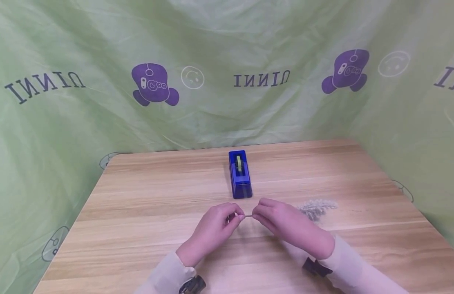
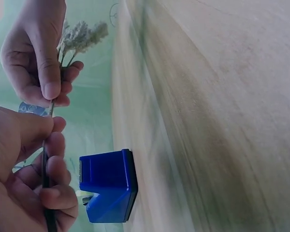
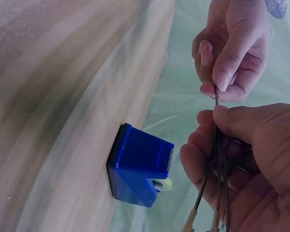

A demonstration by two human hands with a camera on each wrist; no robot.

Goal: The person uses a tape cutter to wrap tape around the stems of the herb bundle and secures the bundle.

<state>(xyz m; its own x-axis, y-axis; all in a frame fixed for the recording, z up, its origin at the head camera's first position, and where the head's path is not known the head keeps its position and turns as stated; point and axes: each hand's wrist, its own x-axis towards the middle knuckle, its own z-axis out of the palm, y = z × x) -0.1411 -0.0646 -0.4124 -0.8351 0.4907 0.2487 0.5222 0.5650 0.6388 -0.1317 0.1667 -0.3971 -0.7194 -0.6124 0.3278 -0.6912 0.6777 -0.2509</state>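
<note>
Both hands hold a small bundle of dried grass stems (image 1: 248, 215) above the table, their fingertips close together with a short piece of stem showing between. My left hand (image 1: 215, 226) pinches the bundle between thumb and forefinger; in the left wrist view its other fingers curl around the dark stem end (image 2: 46, 193). On the other side, my right hand (image 1: 289, 224) pinches the stems with thumb and fingers. Fluffy pale plumes (image 1: 316, 209) stick out beyond the right hand. In the right wrist view several thin stems (image 3: 217, 179) fan out below the right thumb.
A blue tape dispenser (image 1: 241, 188) with a yellowish tape roll (image 1: 239, 164) stands just beyond the hands on the wooden table (image 1: 157, 196). Behind the table hangs a green printed curtain (image 1: 219, 114). Dark straps (image 1: 316, 267) show at both wrists.
</note>
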